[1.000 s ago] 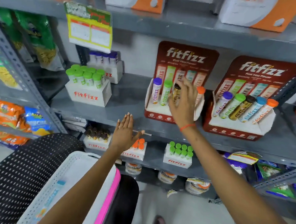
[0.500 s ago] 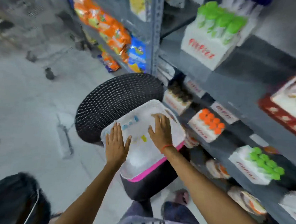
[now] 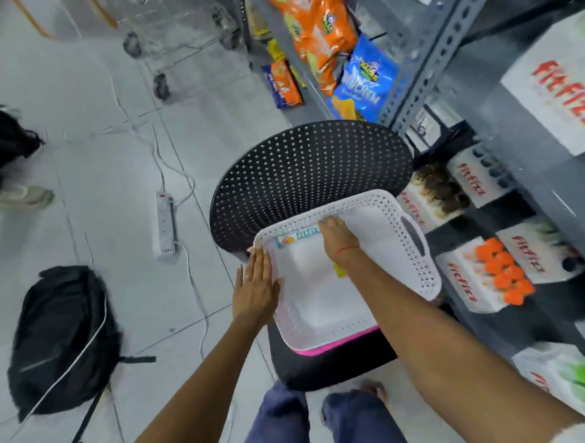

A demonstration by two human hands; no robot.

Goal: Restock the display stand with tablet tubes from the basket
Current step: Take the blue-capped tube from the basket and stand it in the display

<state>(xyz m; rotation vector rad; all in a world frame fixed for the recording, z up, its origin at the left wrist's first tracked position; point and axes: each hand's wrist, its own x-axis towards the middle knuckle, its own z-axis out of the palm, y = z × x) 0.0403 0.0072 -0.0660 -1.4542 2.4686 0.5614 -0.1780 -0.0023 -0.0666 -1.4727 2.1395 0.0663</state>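
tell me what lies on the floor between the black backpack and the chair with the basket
In the head view, a white power strip with trailing cables lies on the tiled floor between the black backpack and the chair.

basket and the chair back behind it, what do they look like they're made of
Basket: likely moulded white plastic, matte, with rows of small punched holes, a cut-out handle and a pink lower edge. Chair back: probably hard black plastic, a curved shell perforated all over; its finish is hard to judge.

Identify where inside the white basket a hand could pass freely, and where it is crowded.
Free: the bare basket floor between the right hand and the handle wall. Crowded: the far corner, where the blue tube lies by that hand; the left hand covers the near-left rim.
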